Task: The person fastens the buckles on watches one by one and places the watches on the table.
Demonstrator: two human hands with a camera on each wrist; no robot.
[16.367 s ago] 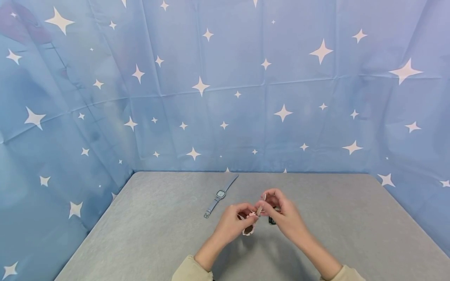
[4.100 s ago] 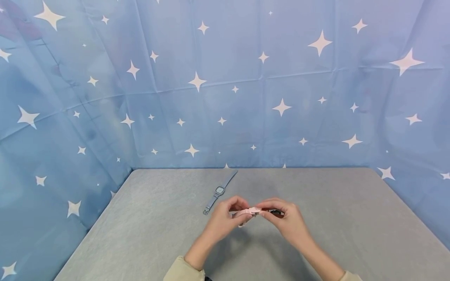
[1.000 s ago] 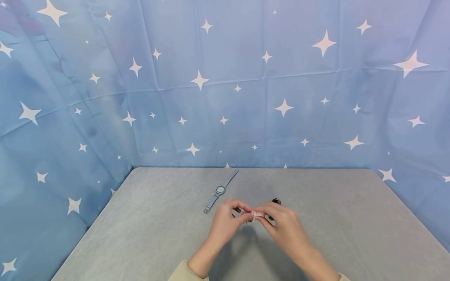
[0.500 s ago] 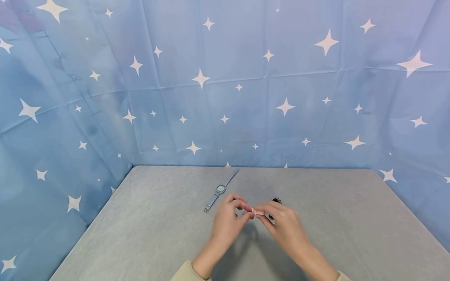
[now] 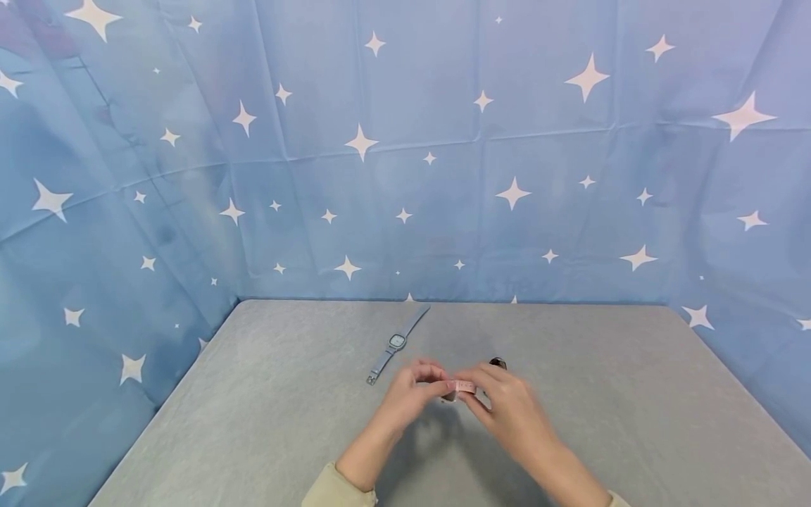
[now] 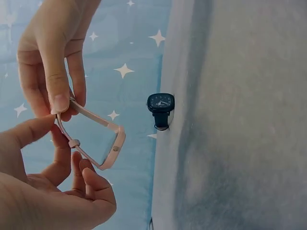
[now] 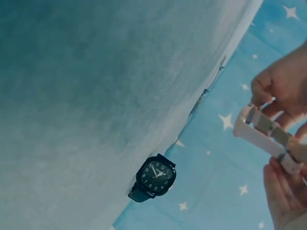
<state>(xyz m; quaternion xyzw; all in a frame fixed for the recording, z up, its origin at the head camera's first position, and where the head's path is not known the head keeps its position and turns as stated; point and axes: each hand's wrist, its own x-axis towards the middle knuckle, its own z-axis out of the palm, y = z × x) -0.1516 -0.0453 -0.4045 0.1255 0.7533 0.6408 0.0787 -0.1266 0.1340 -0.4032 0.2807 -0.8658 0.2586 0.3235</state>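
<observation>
A pink wristwatch (image 5: pixel 465 386) is held between both hands above the table. My left hand (image 5: pixel 405 394) pinches one part of its strap, thumb on top. My right hand (image 5: pixel 513 412) grips the strap from the other side with thumb and fingers. In the left wrist view the watch (image 6: pixel 114 147) forms a loop, its case edge-on at the lower right and a small strap keeper (image 6: pixel 74 143) on the band. Both hands' fingertips meet at the strap there, hiding the buckle. The right wrist view shows the pink band (image 7: pixel 259 137) from the side, fingers covering one end.
A light blue watch (image 5: pixel 397 342) lies stretched out on the grey table (image 5: pixel 285 408), left of the hands. Behind the right hand lies a black watch (image 5: pixel 498 362), partly hidden; its dial (image 7: pixel 157 176) shows in the right wrist view. A starry blue cloth (image 5: pixel 443 232) hangs behind.
Both hands have kept hold of the pink watch throughout. Since half a second ago the left fingers have shifted, the thumb now lying along the strap and more of the watch's underside showing.
</observation>
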